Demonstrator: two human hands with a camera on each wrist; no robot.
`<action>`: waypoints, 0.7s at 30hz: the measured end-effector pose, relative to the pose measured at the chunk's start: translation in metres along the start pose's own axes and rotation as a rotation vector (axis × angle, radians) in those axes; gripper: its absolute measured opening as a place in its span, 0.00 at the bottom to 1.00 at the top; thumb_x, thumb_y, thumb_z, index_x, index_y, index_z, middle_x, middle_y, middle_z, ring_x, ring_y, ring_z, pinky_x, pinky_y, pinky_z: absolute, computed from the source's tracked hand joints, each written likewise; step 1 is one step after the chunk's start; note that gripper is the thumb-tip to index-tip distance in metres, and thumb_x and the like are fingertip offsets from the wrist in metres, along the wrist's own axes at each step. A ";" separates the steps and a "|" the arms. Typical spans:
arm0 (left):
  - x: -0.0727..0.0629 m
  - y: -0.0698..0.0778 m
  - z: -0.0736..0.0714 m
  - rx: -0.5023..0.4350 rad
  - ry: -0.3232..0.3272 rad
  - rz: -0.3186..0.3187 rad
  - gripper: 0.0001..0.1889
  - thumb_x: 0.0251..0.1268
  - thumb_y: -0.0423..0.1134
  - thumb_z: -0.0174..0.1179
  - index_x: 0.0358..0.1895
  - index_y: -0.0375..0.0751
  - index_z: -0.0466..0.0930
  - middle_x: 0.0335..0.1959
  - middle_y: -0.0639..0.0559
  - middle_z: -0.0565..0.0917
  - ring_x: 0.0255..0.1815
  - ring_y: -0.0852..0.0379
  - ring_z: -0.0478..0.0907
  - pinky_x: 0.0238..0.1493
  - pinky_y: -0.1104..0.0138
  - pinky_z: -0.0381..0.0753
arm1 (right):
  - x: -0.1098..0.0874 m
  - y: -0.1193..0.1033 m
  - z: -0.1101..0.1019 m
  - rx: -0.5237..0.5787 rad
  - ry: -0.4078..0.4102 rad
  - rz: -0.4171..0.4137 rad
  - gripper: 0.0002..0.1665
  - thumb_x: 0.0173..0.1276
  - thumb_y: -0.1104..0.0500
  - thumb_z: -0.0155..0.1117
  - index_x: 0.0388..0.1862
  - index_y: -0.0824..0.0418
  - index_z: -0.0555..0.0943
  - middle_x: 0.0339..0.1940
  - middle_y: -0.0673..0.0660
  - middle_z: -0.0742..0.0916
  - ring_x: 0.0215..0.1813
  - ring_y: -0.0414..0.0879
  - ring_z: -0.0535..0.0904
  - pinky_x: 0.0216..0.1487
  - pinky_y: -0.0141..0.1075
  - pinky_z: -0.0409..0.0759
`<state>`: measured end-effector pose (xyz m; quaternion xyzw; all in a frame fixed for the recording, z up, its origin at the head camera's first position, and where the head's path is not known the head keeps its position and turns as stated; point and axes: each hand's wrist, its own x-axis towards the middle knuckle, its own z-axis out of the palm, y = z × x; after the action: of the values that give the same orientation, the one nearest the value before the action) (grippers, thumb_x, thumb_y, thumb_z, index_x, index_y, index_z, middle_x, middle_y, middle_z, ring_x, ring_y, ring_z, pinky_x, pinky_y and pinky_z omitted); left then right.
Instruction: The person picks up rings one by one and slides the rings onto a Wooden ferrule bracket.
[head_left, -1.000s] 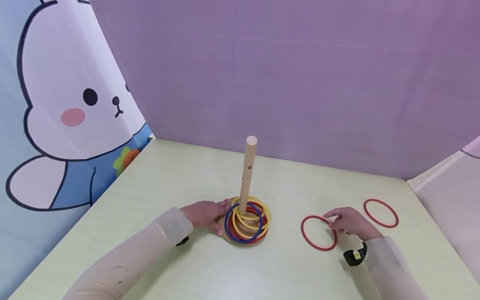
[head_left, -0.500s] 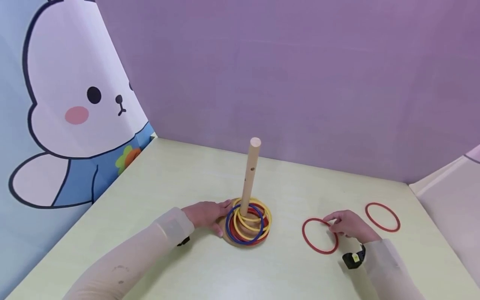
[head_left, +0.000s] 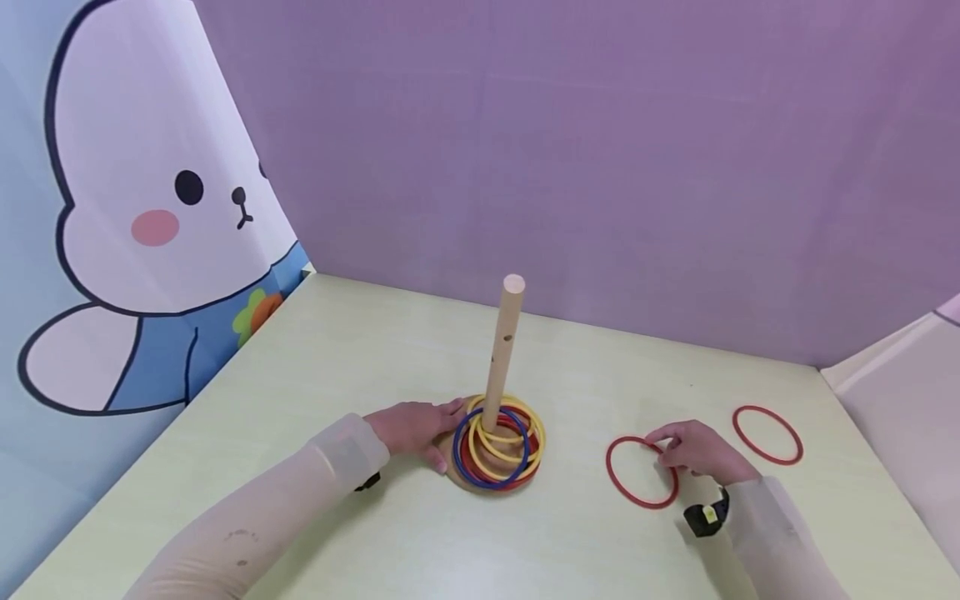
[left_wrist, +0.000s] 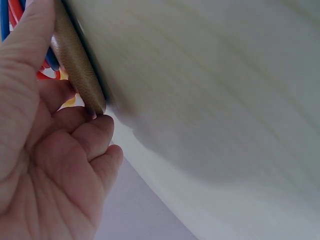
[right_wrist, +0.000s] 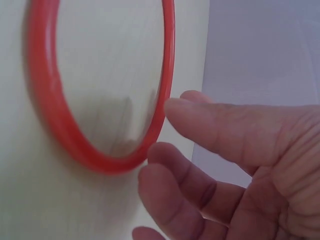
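Observation:
A wooden ring-toss stand [head_left: 501, 358] has an upright peg on a round base. Blue, yellow and red rings [head_left: 528, 446] lie loosely stacked on the base, some around the peg. My left hand [head_left: 411, 429] grips the base's left edge; in the left wrist view its curled fingers [left_wrist: 92, 137] meet the rim of the wooden base [left_wrist: 75, 60]. On the right, my right hand [head_left: 699, 450] holds the far right edge of a red ring [head_left: 613, 479] with thumb and fingers. That red ring [right_wrist: 57, 112] lies against the tabletop in the right wrist view.
Another red ring [head_left: 767, 457] lies on the pale table [head_left: 570, 542], right of my right hand. A purple cloth wall [head_left: 570, 167] stands behind the table. A cartoon-printed sheet [head_left: 112, 250] borders the left side, and a pale sheet [head_left: 915, 425] the right.
My right thumb and fingers have come in closer on the red ring's edge. The left hand stays at the base. The head view has shifted slightly.

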<state>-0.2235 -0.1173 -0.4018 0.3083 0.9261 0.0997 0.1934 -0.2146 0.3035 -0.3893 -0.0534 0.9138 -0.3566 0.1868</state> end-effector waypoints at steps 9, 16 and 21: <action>0.000 0.001 0.001 0.028 -0.010 -0.022 0.46 0.52 0.50 0.69 0.74 0.41 0.57 0.76 0.46 0.55 0.63 0.43 0.70 0.63 0.55 0.69 | 0.002 0.004 0.002 -0.001 0.006 0.003 0.15 0.56 0.70 0.63 0.45 0.68 0.83 0.17 0.51 0.77 0.15 0.40 0.62 0.17 0.28 0.59; 0.001 0.001 0.000 0.035 -0.016 -0.025 0.46 0.52 0.50 0.69 0.74 0.41 0.57 0.76 0.46 0.55 0.63 0.44 0.70 0.63 0.56 0.69 | 0.001 0.006 0.003 -0.009 0.027 0.024 0.15 0.57 0.71 0.62 0.44 0.67 0.84 0.20 0.52 0.80 0.15 0.40 0.62 0.16 0.28 0.60; 0.002 0.002 0.000 0.036 -0.017 -0.021 0.46 0.52 0.50 0.69 0.74 0.41 0.57 0.76 0.46 0.55 0.63 0.44 0.71 0.63 0.56 0.70 | -0.001 0.006 0.003 -0.004 0.041 0.036 0.14 0.57 0.70 0.62 0.44 0.67 0.84 0.20 0.52 0.80 0.17 0.41 0.65 0.17 0.28 0.61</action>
<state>-0.2240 -0.1145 -0.4013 0.3026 0.9294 0.0782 0.1965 -0.2125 0.3066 -0.3948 -0.0300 0.9189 -0.3526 0.1742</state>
